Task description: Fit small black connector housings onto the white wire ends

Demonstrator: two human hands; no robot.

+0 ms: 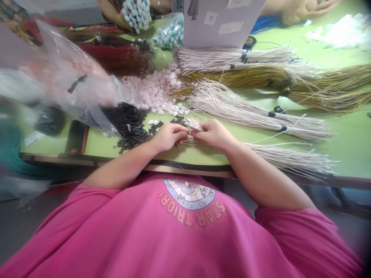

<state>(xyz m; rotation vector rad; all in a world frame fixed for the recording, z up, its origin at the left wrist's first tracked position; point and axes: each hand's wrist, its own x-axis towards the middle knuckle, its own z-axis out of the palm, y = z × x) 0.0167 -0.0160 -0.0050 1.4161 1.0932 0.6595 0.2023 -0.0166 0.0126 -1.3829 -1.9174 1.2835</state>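
My right hand [213, 134] is closed around the end of a bundle of thin white wires [286, 156], which runs off to the right under my forearm. Facing it, my left hand [171, 137] is pinched at the wire tips, fingertips nearly touching the right hand's. Whatever small piece sits in the left fingers is hidden. Just beyond and left of the hands lie a heap of small black connectors [131, 123] and a larger heap of small white connector housings [156, 90]. Another tied bundle of white wires [240, 106] lies behind my right hand.
Clear plastic bags [78, 73] bulge at the left, by a dark phone case [77, 137]. Yellow-green wires [261, 77] and dark red wires [113, 58] lie farther back. A pale upright panel [222, 25] stands at the far edge. Co-workers' arms [298, 11] show beyond.
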